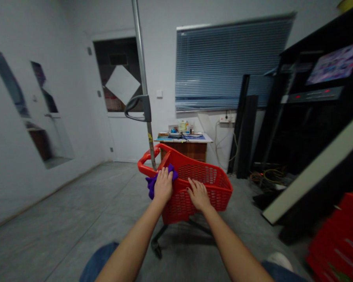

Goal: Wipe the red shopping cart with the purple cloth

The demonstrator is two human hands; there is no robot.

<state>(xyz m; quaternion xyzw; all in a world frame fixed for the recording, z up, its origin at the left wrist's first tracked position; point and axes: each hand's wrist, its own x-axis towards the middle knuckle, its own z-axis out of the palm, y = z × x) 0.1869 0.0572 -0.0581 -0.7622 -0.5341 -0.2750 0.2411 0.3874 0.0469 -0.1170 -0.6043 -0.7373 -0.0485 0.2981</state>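
Note:
A red plastic shopping cart (176, 209) with perforated basket sides stands in front of me on dark legs with casters. My left hand (164, 184) presses a bunched purple cloth (151, 188) against the near rim, close to the cart's handle (145, 167). The cloth sticks out on both sides of the fingers. Farther right along that rim lies my right hand (198, 194), its fingers stretched and slightly apart over the edge, with nothing else in it. A tall metal pole (142, 70) with a grey grip (147, 108) rises behind the handle end.
Behind the cart, a small cabinet (182, 150) carries papers and small items. A black rack with a screen (335, 62) stands at right, near a leaning pale board (314, 168), floor cables (267, 176) and red boxes (341, 235). A door (125, 137) is at back left.

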